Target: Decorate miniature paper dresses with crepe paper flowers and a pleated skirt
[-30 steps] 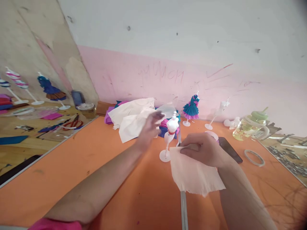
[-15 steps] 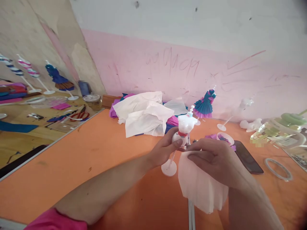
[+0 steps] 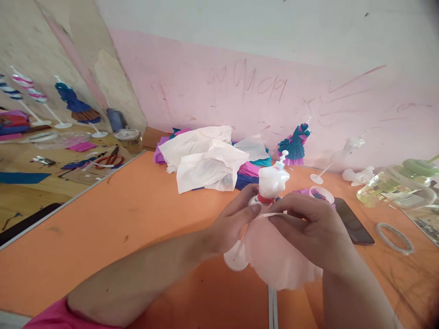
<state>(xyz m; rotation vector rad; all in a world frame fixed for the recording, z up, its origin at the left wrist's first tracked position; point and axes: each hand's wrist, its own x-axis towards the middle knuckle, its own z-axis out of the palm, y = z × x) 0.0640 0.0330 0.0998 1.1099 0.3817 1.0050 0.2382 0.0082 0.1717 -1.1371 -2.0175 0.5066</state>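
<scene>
My left hand (image 3: pixel 233 219) is closed round the lower body of a small white dress-form mannequin (image 3: pixel 272 180). A red band (image 3: pixel 265 199) circles its waist, and its round white base (image 3: pixel 236 257) shows below my fingers, tilted off level. Between thumb and fingers of my right hand (image 3: pixel 308 224) is the gathered top edge of a pleated, pale white paper skirt (image 3: pixel 281 260). That edge is right by the mannequin's waist; whether it touches the body I cannot tell. The skirt fans out downward, under my right hand.
Crumpled white paper (image 3: pixel 209 160) lies on coloured sheets at the back. A dressed mannequin (image 3: pixel 294 144) and a bare one (image 3: pixel 353 146) stand near the wall. On the right are a phone (image 3: pixel 353 224), a tape roll (image 3: pixel 394 238), a small bowl (image 3: pixel 321 194) and a bottle (image 3: pixel 394 185).
The skirt's top edge has come up against the mannequin's waist, and the skirt has swung left. The mannequin now leans further, its top to the right. My view has shifted slightly.
</scene>
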